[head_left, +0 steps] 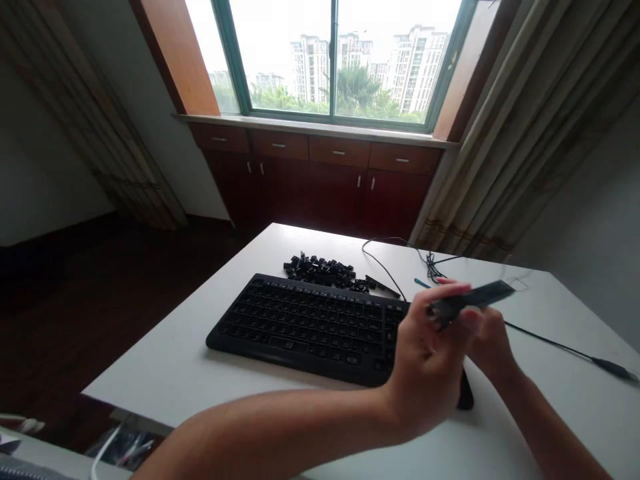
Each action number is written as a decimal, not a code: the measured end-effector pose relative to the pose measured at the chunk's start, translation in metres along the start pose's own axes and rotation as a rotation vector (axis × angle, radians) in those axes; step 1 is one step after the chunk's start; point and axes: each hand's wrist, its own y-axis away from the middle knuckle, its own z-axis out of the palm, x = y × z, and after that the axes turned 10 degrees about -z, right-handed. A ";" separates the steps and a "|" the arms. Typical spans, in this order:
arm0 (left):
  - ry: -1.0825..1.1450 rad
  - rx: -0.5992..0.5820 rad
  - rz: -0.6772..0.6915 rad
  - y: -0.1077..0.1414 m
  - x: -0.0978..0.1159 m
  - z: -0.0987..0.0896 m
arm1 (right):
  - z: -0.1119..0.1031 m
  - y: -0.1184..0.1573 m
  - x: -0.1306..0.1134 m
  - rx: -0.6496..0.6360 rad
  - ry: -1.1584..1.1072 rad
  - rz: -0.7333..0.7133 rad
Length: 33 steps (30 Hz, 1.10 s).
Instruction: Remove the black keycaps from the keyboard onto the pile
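My left hand (427,353) is closed round a dark, flat-handled tool (480,298), raised over the right end of a keyboard. Thin, blurred wire loops stick out of its far end, so it looks like a wire keycap puller. My right hand (493,343) is just behind the left, close to the tool. Its fingers are mostly hidden, so whether it grips anything does not show. The black keyboard (305,323) lies flat on a white table, its keycaps off and the switch sockets bare. Both hands cover part of its right end.
Behind the keyboard is a heap of loose black keycaps (320,270). A thin cable (387,267) runs back to a tangled bundle (433,265). A thin blue stick (421,283) is near it. Another cable's plug (615,369) rests by the right edge of the white table (165,360).
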 end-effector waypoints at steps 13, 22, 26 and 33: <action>-0.826 -0.214 0.457 -0.009 0.044 -0.096 | 0.018 0.003 -0.012 0.043 -0.003 0.190; -1.250 -0.492 0.813 -0.006 0.062 -0.117 | 0.027 0.021 -0.023 0.062 0.109 -0.307; -1.242 -0.480 0.829 0.004 0.060 -0.113 | 0.026 0.034 -0.037 0.002 0.190 -0.490; -1.335 -0.538 0.715 0.015 0.040 -0.108 | 0.031 0.052 -0.047 -0.105 0.170 -0.355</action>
